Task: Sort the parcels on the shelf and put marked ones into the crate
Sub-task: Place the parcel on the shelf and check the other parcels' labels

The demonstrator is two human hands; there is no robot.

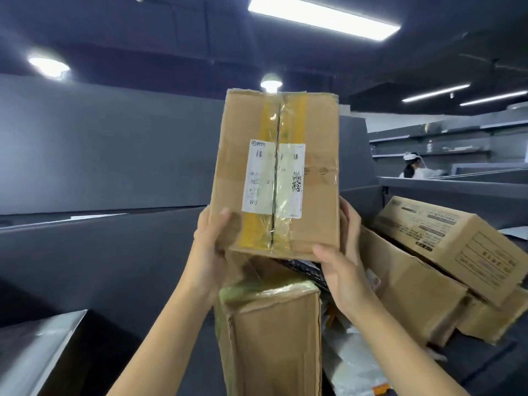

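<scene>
While held high, well clear of the heap below, shows as a tall brown cardboard parcel [314, 195]: matte, creased, top edge crumpled, seam sealed with glossy yellow and clear tape under a split white label [258, 178]. Gripped at the lower left corner by the left hand [211, 247], thumb on the front face, fingers hidden behind. Clasped at the lower right by the right hand [345, 270], thumb in front, fingertips [347, 212] wrapped up the side edge. Directly beneath, 1 taped carton [274, 338]; rightward, 1 tilted printed box [451, 244].
</scene>
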